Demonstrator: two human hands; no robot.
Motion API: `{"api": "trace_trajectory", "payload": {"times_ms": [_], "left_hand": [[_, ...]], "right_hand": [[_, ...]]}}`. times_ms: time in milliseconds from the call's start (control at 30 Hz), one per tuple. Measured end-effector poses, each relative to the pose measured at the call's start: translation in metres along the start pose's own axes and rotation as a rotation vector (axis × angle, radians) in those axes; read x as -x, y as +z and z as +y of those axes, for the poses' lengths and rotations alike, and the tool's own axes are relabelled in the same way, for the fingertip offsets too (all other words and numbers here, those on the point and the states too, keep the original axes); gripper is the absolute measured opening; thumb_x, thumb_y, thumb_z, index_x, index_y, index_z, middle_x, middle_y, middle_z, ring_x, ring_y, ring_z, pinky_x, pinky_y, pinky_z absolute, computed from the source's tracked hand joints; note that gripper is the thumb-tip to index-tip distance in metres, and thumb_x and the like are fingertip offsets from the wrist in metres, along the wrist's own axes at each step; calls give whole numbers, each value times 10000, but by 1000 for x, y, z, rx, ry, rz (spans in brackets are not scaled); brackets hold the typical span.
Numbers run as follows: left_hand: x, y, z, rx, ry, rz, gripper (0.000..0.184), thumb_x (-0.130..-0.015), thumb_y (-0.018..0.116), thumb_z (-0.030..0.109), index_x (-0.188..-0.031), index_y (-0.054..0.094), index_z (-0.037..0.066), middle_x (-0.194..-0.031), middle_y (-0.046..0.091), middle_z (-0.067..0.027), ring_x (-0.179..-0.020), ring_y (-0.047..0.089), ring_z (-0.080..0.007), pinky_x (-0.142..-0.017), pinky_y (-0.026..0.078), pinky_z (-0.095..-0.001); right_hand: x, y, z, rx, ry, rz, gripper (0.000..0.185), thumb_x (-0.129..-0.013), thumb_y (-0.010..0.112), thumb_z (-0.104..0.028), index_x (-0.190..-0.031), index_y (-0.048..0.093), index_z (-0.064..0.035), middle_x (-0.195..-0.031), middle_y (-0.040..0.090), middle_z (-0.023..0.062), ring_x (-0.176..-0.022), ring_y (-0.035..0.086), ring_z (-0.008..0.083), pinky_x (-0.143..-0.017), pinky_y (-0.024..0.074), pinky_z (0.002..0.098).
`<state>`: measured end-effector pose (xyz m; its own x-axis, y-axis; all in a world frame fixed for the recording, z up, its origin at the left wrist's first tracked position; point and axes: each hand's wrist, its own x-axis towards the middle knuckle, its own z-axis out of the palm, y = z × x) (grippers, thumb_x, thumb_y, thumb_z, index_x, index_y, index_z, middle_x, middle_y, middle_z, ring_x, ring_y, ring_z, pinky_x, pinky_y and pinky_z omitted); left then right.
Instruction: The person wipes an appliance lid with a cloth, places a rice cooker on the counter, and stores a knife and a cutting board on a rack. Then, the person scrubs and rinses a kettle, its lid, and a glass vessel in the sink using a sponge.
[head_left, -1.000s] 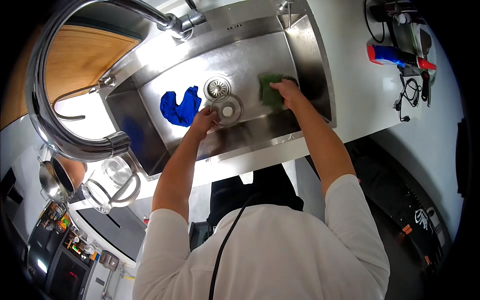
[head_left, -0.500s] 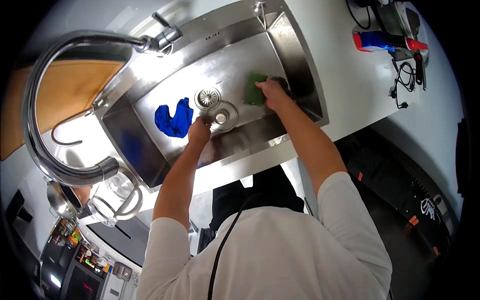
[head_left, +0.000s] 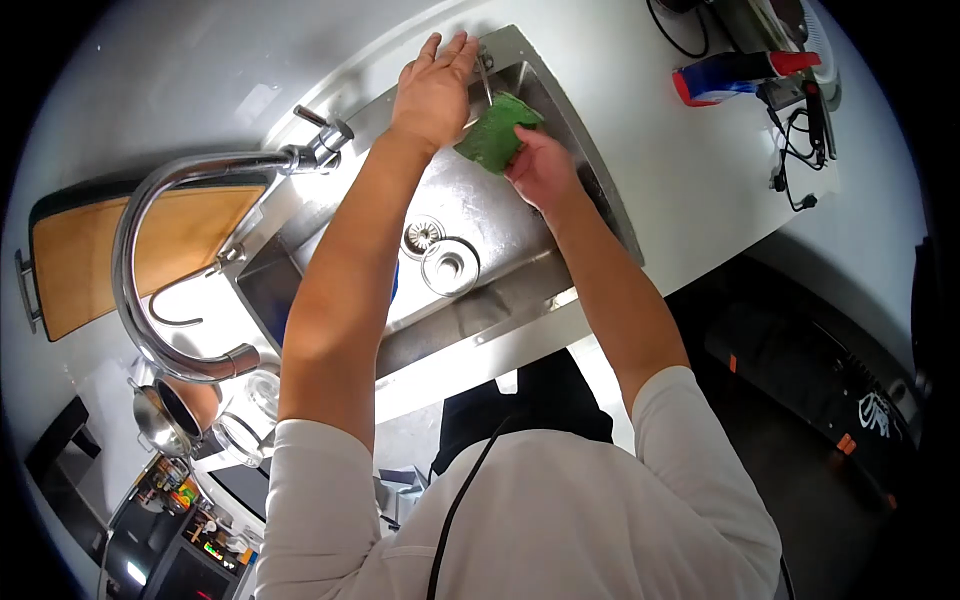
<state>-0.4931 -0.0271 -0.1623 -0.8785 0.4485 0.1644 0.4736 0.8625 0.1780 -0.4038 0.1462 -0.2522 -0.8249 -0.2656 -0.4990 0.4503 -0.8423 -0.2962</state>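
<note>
Over the back right corner of the steel sink (head_left: 607, 215), my right hand (head_left: 543, 172) holds a green scouring pad (head_left: 499, 133) between thumb and fingers. My left hand (head_left: 436, 92) is spread out, palm down, at the sink's back rim, beside a small metal spout (head_left: 486, 76). Its fingers reach over the spout's top. A round glass lid (head_left: 450, 267) lies on the sink floor next to the drain strainer (head_left: 423, 235). Only a sliver of the blue cloth (head_left: 394, 281) shows behind my left forearm.
A curved chrome faucet (head_left: 128, 255) arches over the left side, near a wooden board (head_left: 150, 245). Pans (head_left: 160, 418) and a glass jug (head_left: 238, 438) stand at lower left. A blue-and-red packet (head_left: 722, 78) and a cable (head_left: 793, 150) lie on the right counter.
My left hand has let go of the glass lid and moved up to the sink's back rim. My right hand has lifted the green pad up toward the back corner. The view has shifted.
</note>
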Motion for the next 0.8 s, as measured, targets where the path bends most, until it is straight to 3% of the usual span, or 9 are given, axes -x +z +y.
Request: {"api": "trace_trajectory", "payload": {"times_ms": [33, 233, 800], "left_hand": [[-7, -2, -3, -89, 14, -128, 695, -862, 613, 49, -1538, 463, 114, -1614, 443, -62, -1520, 348, -333, -1191, 345, -440], [-18, -6, -3, -192, 55, -239, 622, -937, 534, 107, -1553, 447, 118, -1620, 437, -45, -1522, 357, -291, -1200, 345, -440], [-12, 15, -2, -141, 5, -176, 571, -974, 482, 132, -1544, 450, 105, -1638, 405, -63, -1522, 352, -313, -1206, 342, -454]], "right_hand": [[-2, 3, -3, 1, 7, 4, 364, -1035, 529, -141, -1389, 538, -60, -1352, 620, 110, -1232, 612, 266, -1050, 489, 459], [-9, 4, -7, -23, 21, -26, 362, -1024, 525, -133, -1378, 547, -58, -1330, 637, 114, -1207, 628, 272, -1035, 494, 466], [-15, 1, -12, 66, 26, -20, 385, -1023, 522, -132, -1401, 512, -59, -1351, 612, 103, -1233, 608, 269, -1075, 481, 472]]}}
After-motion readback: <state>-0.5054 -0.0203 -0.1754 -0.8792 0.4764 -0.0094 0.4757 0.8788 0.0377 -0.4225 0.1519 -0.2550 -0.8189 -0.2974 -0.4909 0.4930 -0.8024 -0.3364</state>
